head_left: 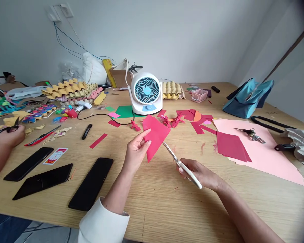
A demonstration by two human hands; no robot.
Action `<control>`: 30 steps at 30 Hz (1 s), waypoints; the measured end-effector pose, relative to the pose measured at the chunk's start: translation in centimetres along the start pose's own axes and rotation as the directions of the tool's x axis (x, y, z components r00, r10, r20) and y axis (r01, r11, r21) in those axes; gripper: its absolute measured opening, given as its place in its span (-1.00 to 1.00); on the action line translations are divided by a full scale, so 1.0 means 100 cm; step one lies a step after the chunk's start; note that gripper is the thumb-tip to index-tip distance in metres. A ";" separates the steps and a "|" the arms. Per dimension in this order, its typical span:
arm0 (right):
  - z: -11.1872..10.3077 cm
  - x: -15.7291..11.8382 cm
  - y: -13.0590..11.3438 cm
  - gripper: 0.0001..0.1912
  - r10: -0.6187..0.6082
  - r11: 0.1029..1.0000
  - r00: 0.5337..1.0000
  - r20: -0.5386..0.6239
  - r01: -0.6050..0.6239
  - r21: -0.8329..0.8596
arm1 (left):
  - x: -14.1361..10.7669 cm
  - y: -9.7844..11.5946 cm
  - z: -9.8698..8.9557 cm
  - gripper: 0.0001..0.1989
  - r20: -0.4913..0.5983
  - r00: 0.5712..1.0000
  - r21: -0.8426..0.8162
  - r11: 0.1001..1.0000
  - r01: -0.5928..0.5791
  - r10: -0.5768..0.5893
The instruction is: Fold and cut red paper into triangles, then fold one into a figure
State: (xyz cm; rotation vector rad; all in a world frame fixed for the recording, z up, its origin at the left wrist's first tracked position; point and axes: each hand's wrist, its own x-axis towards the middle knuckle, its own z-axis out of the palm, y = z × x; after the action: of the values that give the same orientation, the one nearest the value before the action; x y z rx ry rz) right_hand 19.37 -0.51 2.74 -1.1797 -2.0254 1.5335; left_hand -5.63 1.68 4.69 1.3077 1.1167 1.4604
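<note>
Between the thumb and fingers of my left hand (136,150) is a sheet of red paper (157,135), held up off the table. My right hand (196,172) is closed round the white handles of a pair of scissors (171,152), whose blades point up and left to the paper's right edge. Whether the blades touch the paper I cannot tell. Behind the sheet lie small cut red paper shapes (177,119). A stack of red paper (231,146) rests on large pink sheets (263,160) to the right.
A white fan (147,92) stands at the back middle. Three black phones (91,184) lie front left, near a marker (86,131). At far left another person's hand (10,136) holds black scissors. A blue bag (248,98) and keys (252,134) are on the right.
</note>
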 end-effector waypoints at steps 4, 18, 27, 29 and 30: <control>0.000 0.000 -0.003 -0.59 0.028 0.998 1.000 0.013 -0.029 0.047 | 0.000 -0.003 -0.001 -0.57 0.030 0.999 0.015 1.000 0.018 -0.019; -0.002 -0.002 -0.007 -0.52 0.008 0.983 1.000 -0.002 -0.007 0.182 | 0.000 -0.005 -0.002 -0.60 0.059 0.995 -0.029 0.997 0.077 -0.076; -0.001 0.000 -0.003 -0.53 0.022 0.966 1.000 0.016 -0.025 0.257 | -0.003 0.001 -0.001 -0.65 0.081 0.993 0.112 0.991 0.071 -0.081; 0.000 -0.001 -0.003 -0.53 0.029 0.967 0.999 0.014 -0.032 0.253 | -0.004 0.002 -0.001 -0.65 0.088 0.993 0.123 0.990 0.074 -0.085; 0.000 -0.001 -0.004 -0.53 0.035 0.967 0.999 0.016 -0.038 0.251 | -0.004 0.002 -0.001 -0.65 0.091 0.992 0.117 0.990 0.074 -0.085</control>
State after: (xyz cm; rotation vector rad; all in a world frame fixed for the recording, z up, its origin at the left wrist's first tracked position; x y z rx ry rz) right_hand 19.28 -0.64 3.08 -1.1143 -1.7600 1.7572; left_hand -5.67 1.22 4.84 1.3802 1.1894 1.2786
